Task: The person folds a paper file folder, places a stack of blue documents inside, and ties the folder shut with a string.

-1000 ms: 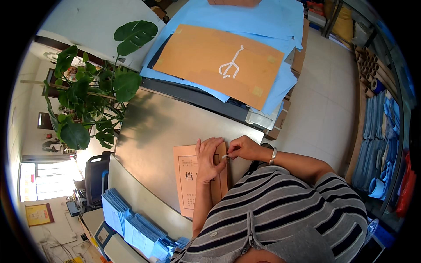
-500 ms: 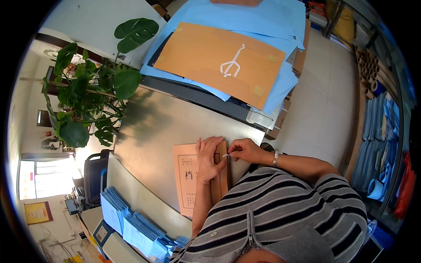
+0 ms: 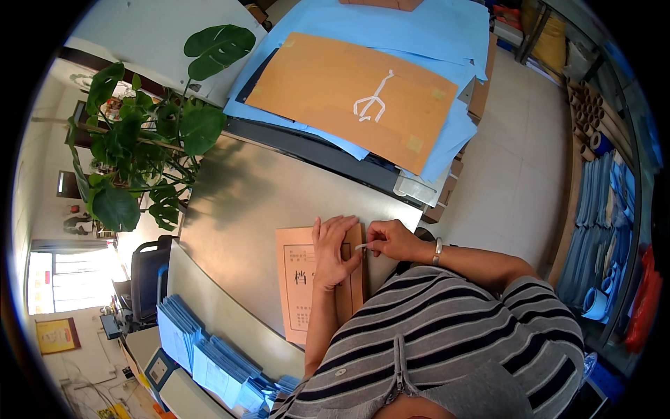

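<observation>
An orange-brown kraft paper file envelope (image 3: 296,318) with dark print lies on the desk in front of me. My left hand (image 3: 333,248) rests flat across its upper right part, fingers stretched toward the far edge and thumb pointing to the right edge. At that edge, my right hand (image 3: 394,241) pinches a short, narrow white strip (image 3: 361,246) between thumb and fingers. One end of the strip reaches the envelope's edge, close to my left thumb. Whether it is fastened there is too small to tell. A silver bracelet (image 3: 437,251) circles my right wrist.
Beyond the desk (image 3: 237,223), a large brown board (image 3: 328,91) with a white line figure lies on blue sheets (image 3: 447,42). A leafy plant (image 3: 139,146) stands at the left. Blue folders (image 3: 223,370) line the near left side. Cardboard tubes (image 3: 583,112) fill a right-hand shelf.
Both hands stay at the envelope's right edge. My right fingers have turned slightly, and the white strip now lies straighter between them and the edge.
</observation>
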The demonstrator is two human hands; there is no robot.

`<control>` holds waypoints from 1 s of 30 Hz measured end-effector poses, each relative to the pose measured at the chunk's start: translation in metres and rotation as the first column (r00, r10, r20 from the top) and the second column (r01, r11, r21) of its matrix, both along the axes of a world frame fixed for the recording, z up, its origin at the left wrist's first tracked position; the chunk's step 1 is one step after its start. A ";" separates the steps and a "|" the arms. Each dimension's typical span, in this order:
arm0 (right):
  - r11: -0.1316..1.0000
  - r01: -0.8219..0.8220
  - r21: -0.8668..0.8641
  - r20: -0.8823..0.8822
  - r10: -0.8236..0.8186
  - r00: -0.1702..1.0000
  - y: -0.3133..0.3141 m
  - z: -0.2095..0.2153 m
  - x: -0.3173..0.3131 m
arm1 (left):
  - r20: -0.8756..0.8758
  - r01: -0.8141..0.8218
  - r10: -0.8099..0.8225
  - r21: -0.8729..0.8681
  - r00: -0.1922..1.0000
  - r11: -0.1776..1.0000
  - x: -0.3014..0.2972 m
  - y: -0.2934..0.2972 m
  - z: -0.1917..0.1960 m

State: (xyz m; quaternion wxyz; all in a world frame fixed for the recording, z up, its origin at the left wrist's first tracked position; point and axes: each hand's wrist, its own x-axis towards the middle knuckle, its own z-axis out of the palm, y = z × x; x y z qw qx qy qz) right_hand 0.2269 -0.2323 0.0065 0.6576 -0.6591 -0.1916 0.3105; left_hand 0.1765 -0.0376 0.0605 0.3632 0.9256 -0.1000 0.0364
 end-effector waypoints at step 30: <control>0.993 -0.077 0.093 -0.166 0.092 0.982 0.005 -0.019 0.014 | 0.001 -0.002 0.002 -0.002 1.000 1.000 0.002 -0.002 0.002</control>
